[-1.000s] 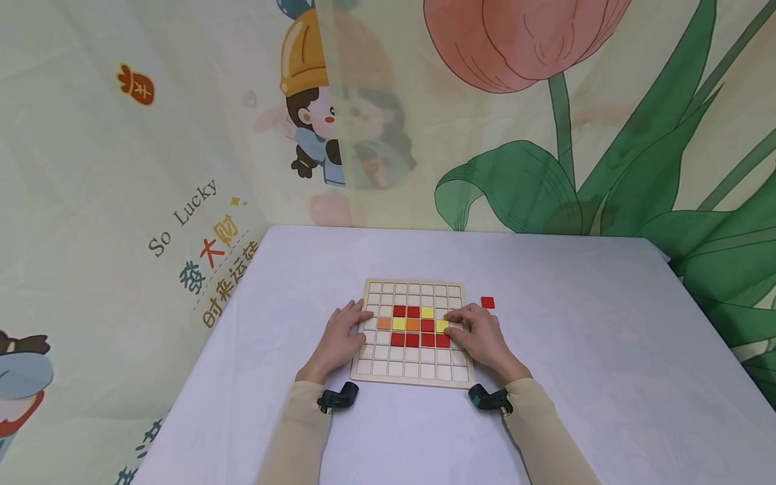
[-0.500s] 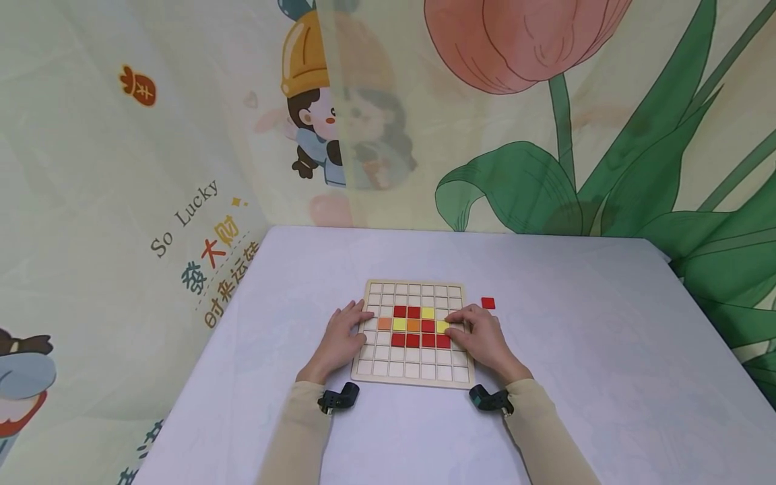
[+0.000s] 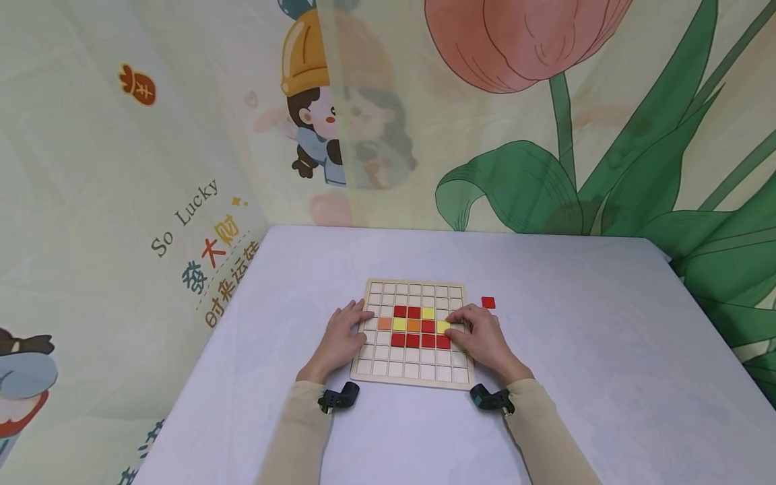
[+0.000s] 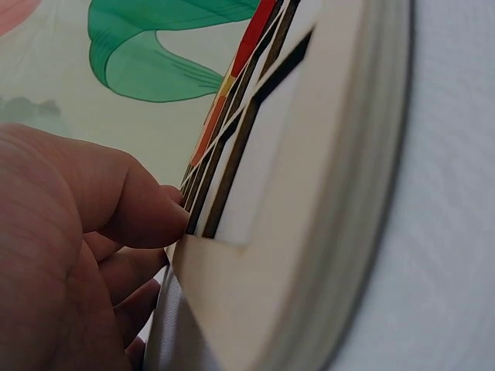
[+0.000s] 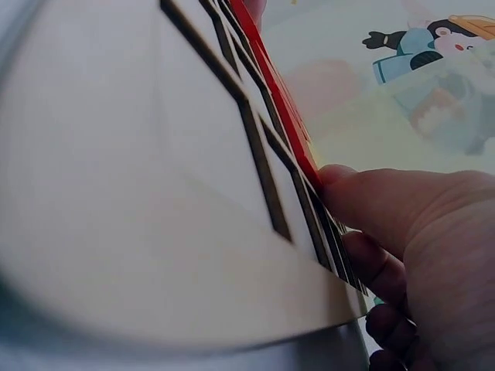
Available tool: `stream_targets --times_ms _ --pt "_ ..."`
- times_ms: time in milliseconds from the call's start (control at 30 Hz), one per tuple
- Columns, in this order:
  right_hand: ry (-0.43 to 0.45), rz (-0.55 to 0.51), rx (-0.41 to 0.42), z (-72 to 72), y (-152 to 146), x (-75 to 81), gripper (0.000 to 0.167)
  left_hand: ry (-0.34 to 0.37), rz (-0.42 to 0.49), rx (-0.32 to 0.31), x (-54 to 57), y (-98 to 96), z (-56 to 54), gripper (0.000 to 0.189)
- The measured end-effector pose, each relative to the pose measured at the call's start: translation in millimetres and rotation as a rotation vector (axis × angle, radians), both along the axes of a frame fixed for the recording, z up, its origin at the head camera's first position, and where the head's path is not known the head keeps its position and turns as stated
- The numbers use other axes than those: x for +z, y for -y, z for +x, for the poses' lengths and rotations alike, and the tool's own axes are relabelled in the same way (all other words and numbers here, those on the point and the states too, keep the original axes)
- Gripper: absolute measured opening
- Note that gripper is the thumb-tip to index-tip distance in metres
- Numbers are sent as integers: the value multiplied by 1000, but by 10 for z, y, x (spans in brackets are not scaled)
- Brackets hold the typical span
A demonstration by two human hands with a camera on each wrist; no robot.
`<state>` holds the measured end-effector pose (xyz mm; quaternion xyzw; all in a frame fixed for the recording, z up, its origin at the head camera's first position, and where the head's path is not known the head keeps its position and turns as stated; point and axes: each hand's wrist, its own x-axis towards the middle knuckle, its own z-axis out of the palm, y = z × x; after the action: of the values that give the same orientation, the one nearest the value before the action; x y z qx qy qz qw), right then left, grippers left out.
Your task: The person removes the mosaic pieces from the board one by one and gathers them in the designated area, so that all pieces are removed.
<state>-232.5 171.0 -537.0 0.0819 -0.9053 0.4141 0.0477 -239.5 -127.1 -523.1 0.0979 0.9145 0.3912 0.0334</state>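
Observation:
A wooden grid board (image 3: pixel 396 369) lies on the white table, with red, yellow and orange square tiles set in its middle rows. My left hand (image 3: pixel 339 340) rests along the board's left edge, fingertips over the rim; in the left wrist view its thumb (image 4: pixel 147 212) touches the board's frame. On the right side, the thumb and index finger of my right hand (image 3: pixel 481 337) pinch a yellow tile (image 3: pixel 442 327) at the end of the orange-and-yellow row. The right wrist view shows that thumb (image 5: pixel 352 189) by the red tiles (image 5: pixel 290 127); the yellow tile is mostly hidden there.
One loose red tile (image 3: pixel 488 302) lies on the table (image 3: pixel 576 303) just beyond the board's right edge. Printed cloth (image 3: pixel 376 202) hangs behind the table and on its left. Black wrist cameras (image 3: pixel 339 396) sit on both wrists.

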Motion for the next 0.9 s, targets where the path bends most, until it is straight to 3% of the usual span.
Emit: stream_targets --times_ms 900 --pt "71 -60 -9 50 38 19 21 -6 8 -12 -2 8 -4 44"
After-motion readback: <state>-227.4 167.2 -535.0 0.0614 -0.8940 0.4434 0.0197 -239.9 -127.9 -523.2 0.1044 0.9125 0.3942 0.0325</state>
